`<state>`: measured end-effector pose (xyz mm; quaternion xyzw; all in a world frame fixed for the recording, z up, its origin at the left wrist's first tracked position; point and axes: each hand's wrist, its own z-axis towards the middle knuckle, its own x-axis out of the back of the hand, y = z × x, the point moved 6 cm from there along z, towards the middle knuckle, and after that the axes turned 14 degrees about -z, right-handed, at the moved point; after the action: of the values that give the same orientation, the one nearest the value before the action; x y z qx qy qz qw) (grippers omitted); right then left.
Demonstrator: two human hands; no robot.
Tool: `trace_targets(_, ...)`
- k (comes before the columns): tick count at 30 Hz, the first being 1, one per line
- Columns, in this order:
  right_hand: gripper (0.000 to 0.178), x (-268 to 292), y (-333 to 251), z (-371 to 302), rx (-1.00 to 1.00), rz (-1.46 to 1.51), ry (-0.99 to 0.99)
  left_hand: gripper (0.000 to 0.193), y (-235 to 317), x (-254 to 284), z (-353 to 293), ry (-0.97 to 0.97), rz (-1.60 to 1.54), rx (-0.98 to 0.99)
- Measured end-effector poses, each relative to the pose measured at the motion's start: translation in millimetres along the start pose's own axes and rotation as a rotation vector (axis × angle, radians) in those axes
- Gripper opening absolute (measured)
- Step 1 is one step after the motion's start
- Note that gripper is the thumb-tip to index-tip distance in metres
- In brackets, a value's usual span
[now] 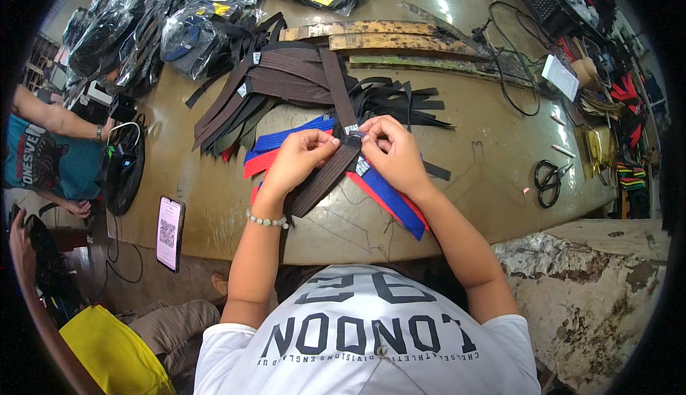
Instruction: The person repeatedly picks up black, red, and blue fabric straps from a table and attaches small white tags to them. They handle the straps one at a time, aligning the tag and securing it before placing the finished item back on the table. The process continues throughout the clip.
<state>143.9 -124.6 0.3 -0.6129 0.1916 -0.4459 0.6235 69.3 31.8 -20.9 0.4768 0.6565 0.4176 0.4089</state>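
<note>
Here, our left hand (307, 155) and right hand (393, 153) each pinch the brown strap (323, 184) between thumb and fingers, beside a small white label (351, 130), over the table (471, 202) before our chest. We do best with even tension, flat edges and the blue strap (393, 202) clear of our fingertips.

Free passage lies between right forearm (459, 232) and scissors (558, 173), wooden slats (407, 43) blocking farther back.
</note>
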Motion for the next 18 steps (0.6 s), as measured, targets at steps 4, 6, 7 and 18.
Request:
trace_targets(4, 0.012, -0.8, -3.6, 0.2, 0.035, -0.07, 0.035, 0.018, -3.2, 0.1, -0.7, -0.019, -0.052, -0.031)
trace_targets(6, 0.014, -2.4, -4.8, 0.5, 0.047, -0.091, 0.048, 0.018, -2.7, -0.9, -1.0, -0.011, -0.045, -0.054)
trace_targets(7, 0.015, -3.7, -5.0, 0.3, 0.047, -0.098, 0.04, 0.018, -3.5, -1.4, -0.9, -0.012, -0.038, -0.04)
trace_targets(18, 0.013, 1.9, 20.8, 5.2, -0.304, 0.257, -0.054, 0.018, 20.1, -8.2, -14.3, 0.176, 0.189, -0.265)
